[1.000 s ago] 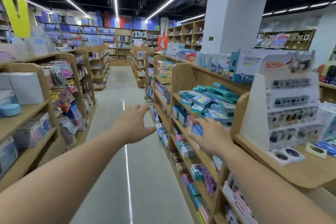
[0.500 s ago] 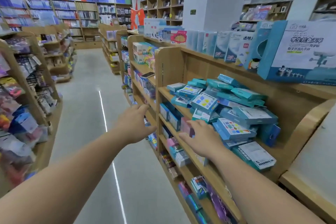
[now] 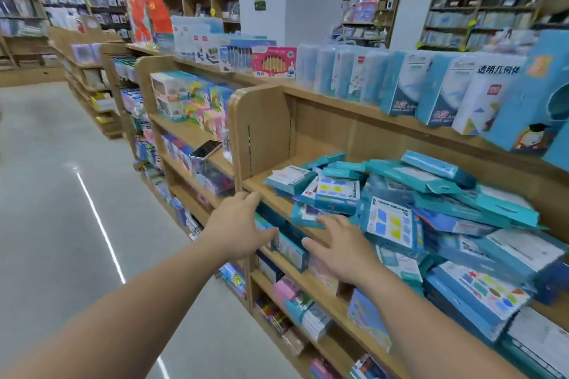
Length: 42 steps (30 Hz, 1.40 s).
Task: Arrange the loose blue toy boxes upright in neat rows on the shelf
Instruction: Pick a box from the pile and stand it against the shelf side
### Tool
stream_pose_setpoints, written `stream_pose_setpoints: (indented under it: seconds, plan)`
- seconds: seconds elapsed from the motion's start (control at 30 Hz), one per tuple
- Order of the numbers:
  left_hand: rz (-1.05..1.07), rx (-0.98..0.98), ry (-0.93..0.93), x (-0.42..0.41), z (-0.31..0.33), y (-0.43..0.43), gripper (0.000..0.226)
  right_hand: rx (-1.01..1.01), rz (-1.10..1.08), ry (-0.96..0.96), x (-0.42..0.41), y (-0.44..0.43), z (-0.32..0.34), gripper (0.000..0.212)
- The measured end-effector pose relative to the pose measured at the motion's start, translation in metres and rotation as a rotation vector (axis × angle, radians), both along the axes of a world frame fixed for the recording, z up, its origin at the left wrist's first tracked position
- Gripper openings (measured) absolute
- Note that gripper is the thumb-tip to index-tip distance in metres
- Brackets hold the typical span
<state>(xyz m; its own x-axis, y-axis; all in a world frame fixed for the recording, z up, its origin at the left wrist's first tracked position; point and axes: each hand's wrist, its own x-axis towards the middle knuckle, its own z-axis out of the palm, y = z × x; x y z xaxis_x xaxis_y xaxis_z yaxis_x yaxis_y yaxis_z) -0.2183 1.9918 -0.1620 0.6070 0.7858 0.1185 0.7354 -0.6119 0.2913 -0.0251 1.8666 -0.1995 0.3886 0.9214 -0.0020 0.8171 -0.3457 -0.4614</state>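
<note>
A jumbled heap of blue toy boxes (image 3: 409, 212) lies flat and tilted on a wooden shelf (image 3: 261, 184), filling it from the middle to the right. My left hand (image 3: 238, 226) is stretched out with relaxed fingers at the shelf's front left corner and holds nothing. My right hand (image 3: 340, 248) is spread open just in front of the heap's left end, at the shelf's front edge, with nothing in it. Whether its fingertips touch a box is unclear.
A wooden divider panel (image 3: 261, 129) bounds the shelf on the left. Upright blue packages (image 3: 437, 89) line the top board above. Lower shelves (image 3: 311, 286) hold more boxes. A phone (image 3: 205, 148) lies on the neighbouring shelf. The grey aisle floor (image 3: 55, 209) runs along the left.
The view has swung right and closer to the shelf. Both hands have come forward, the left to the shelf's corner, the right to the heap's left end.
</note>
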Motion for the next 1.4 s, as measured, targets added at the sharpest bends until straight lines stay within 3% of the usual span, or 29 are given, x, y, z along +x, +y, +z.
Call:
stream_pose_setpoints:
  seconds: [0.3, 0.4, 0.53, 0.8, 1.0, 1.23, 1.4]
  plan:
    - [-0.078, -0.053, 0.011, 0.062, -0.037, 0.164, 0.082, 0.024, 0.032, -0.137, 0.034, 0.152, -0.006, 0.07]
    - [-0.063, -0.181, -0.033, 0.082, -0.049, 0.202, 0.078, -0.052, 0.047, -0.179, 0.051, 0.192, -0.004, 0.092]
    - [-0.117, -0.229, -0.005, 0.116, -0.061, 0.253, 0.083, -0.159, 0.042, -0.242, 0.077, 0.24, -0.013, 0.068]
    - [-0.249, -0.474, -0.024, 0.177, -0.1, 0.329, 0.095, -0.306, -0.082, -0.265, 0.088, 0.282, -0.025, 0.075]
    - [-0.415, -0.683, -0.095, 0.186, -0.13, 0.363, 0.075, -0.47, -0.159, -0.226, 0.088, 0.303, -0.034, 0.094]
    - [-0.584, -0.774, -0.152, 0.185, -0.139, 0.386, 0.058, -0.545, -0.229, -0.193, 0.097, 0.338, -0.032, 0.126]
    - [-0.628, -0.736, -0.227, 0.183, -0.14, 0.393, 0.051, -0.476, -0.331, -0.157, 0.093, 0.349, -0.042, 0.127]
